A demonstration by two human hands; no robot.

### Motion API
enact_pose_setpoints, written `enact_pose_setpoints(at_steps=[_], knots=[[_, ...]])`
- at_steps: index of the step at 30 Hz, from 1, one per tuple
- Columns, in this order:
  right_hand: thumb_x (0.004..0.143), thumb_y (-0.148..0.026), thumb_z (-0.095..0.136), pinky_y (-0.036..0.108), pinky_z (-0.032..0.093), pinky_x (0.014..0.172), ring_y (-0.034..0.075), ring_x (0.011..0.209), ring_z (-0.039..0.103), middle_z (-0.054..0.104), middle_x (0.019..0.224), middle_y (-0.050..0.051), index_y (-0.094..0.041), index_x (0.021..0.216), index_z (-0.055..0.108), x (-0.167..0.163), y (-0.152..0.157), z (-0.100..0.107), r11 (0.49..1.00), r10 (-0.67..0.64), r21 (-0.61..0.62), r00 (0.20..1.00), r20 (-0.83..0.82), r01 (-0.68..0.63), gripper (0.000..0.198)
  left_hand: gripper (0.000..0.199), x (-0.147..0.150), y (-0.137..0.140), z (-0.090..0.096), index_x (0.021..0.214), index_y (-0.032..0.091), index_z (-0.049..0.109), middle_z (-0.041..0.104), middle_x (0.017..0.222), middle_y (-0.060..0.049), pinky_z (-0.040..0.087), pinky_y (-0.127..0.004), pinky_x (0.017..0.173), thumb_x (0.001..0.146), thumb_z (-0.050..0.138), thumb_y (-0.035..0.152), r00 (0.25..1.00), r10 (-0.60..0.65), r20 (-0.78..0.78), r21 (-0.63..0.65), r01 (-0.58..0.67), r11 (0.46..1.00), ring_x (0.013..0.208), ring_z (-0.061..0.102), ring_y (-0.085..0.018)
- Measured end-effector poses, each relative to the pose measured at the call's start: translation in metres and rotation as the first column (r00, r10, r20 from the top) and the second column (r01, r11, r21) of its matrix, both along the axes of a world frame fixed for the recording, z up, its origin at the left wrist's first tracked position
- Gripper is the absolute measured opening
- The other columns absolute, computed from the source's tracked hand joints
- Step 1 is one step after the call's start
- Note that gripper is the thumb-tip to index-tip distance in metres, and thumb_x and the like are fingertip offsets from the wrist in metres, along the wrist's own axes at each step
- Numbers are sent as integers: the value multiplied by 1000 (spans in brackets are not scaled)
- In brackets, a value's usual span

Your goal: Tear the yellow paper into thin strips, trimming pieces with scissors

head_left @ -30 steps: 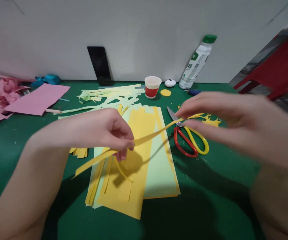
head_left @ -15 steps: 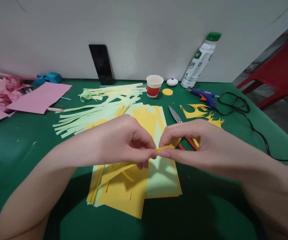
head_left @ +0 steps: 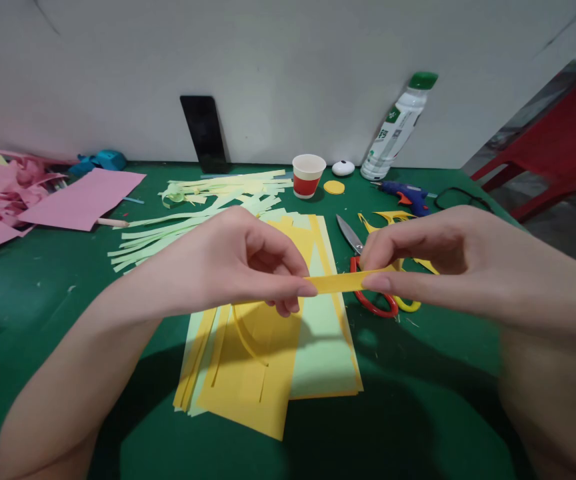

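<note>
A yellow paper strip (head_left: 339,283) stretches almost level between my two hands, above the paper stack. My left hand (head_left: 248,267) pinches one end between thumb and fingers. The other end is pinched by my right hand (head_left: 418,263). Beneath lie yellow paper sheets and strips (head_left: 263,407) over light green paper (head_left: 321,370). Red-handled scissors (head_left: 375,307) rest beside the stack, partly hidden by my right hand. Something with a yellow loop handle (head_left: 409,306) lies next to them, mostly covered. Light green paper strips (head_left: 148,240) fan out behind my left arm.
Along the back stand a phone (head_left: 203,133), a paper cup (head_left: 308,177), a white case (head_left: 343,168) and a leaning bottle (head_left: 395,130). A blue glue gun (head_left: 405,195) and yellow scraps lie right. Pink paper (head_left: 83,200) is at left; a red chair (head_left: 558,147) stands beyond the table.
My right hand has moved right, away from my left, so a longer stretch of the yellow strip shows between them. Both hands rose slightly, and the scissors' red handles are more exposed.
</note>
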State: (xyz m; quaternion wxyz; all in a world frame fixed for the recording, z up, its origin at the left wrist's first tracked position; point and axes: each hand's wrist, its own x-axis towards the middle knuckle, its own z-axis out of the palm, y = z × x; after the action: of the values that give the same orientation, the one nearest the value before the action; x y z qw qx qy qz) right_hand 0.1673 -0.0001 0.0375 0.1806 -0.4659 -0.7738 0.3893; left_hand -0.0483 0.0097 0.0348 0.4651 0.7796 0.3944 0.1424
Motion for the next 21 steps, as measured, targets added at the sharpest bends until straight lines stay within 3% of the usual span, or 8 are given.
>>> enact_pose_setpoints(at_steps=[5, 10, 17, 21], knots=[[70, -44, 62, 24, 35, 42, 13, 50, 50, 55, 52, -1, -23, 59, 62, 7, 2, 2, 999, -1, -37, 1000, 8, 1, 24, 15, -2, 0, 1, 69, 17, 68, 68, 58, 3, 47, -11, 49, 72, 63, 31, 997, 48, 63, -14, -47, 999, 53, 64, -9], [69, -45, 62, 24, 36, 43, 14, 52, 51, 56, 53, 0, -23, 58, 62, 12, 2, 3, 1000, -12, 8, 1000, 13, 12, 24, 13, -2, -1, 2, 69, 17, 68, 67, 56, 4, 45, -11, 46, 70, 66, 30, 989, 129, 70, -22, -128, 992, 52, 62, -9], [72, -40, 57, 24, 37, 44, 14, 52, 52, 56, 55, 0, -20, 58, 56, 9, 4, 4, 996, 82, -54, 992, 96, -77, 25, 11, -2, -2, 0, 68, 16, 67, 68, 57, 3, 47, -11, 48, 70, 65, 27, 990, 91, 103, -60, -86, 995, 53, 63, -9], [72, -34, 56, 24, 35, 43, 13, 51, 50, 52, 51, -1, -20, 55, 54, 8, 2, 5, 995, 100, 5, 990, 98, -101, 23, 16, 0, -3, 1, 68, 16, 67, 68, 56, 3, 46, -11, 46, 70, 64, 31, 995, 84, 58, -38, -81, 996, 52, 63, -10]])
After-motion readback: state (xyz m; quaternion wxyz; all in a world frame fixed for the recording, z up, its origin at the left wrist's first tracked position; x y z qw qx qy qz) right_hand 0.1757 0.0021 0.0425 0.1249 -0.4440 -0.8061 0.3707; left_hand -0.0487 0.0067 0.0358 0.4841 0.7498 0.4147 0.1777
